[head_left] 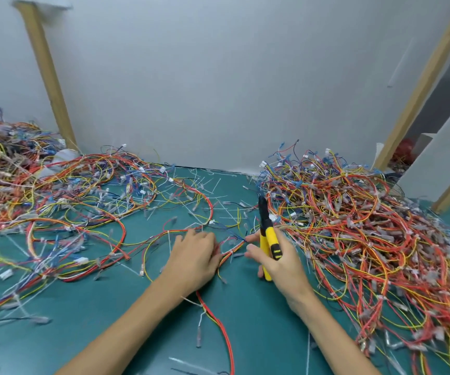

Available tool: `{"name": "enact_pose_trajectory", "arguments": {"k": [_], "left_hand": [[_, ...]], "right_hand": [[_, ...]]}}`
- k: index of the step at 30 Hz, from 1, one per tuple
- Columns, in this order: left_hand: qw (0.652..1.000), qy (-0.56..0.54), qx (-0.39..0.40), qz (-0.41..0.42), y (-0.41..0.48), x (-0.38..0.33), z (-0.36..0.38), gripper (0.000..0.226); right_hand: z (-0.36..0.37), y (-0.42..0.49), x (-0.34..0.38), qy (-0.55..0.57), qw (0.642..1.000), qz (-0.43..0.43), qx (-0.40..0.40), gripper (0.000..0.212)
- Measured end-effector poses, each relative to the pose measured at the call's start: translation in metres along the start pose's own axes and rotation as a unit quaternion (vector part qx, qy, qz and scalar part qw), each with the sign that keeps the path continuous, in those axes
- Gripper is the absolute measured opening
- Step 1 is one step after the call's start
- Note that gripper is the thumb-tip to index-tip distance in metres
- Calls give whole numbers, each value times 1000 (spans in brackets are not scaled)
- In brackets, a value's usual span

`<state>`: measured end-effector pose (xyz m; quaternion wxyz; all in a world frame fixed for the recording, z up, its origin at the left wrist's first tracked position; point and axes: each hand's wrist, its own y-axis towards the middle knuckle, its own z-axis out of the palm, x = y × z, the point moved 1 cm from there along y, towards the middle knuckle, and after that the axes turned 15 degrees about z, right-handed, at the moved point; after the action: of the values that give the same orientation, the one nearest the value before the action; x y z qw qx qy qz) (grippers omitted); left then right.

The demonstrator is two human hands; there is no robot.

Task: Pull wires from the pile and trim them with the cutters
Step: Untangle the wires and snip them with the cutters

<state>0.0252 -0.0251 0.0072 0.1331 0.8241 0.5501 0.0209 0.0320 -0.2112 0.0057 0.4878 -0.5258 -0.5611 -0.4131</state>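
My left hand (194, 257) grips a bundle of red, yellow and orange wires (232, 253) at the middle of the green mat. My right hand (278, 259) holds yellow-handled cutters (268, 240) upright, black jaws pointing away from me; its fingertips reach toward the same bundle just right of my left hand. The bundle trails back under my left wrist toward me (219, 323). A large tangled pile of wires (367, 231) lies at the right, beside the cutters.
A second spread of tangled wires (56, 207) covers the left and far left of the green mat (110, 320). Cut white ties and wire scraps (213, 190) litter the middle. A white wall and slanted wooden posts (45, 74) stand behind.
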Motion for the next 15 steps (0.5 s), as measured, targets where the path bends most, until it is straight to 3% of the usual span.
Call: {"name": "enact_pose_trajectory", "arguments": {"k": [3, 8, 12, 15], "left_hand": [[999, 16, -43, 29, -1, -6, 3, 25], [969, -153, -180, 75, -3, -17, -4, 17], [938, -209, -239, 141, -6, -30, -4, 14], [921, -242, -253, 170, -6, -34, -2, 14]], "right_hand": [[4, -3, 3, -36, 998, -4, 54, 29], [13, -5, 0, -68, 998, -5, 12, 32], [13, -4, -2, 41, 999, -4, -28, 14], [11, -1, -3, 124, 991, 5, -54, 21]]}}
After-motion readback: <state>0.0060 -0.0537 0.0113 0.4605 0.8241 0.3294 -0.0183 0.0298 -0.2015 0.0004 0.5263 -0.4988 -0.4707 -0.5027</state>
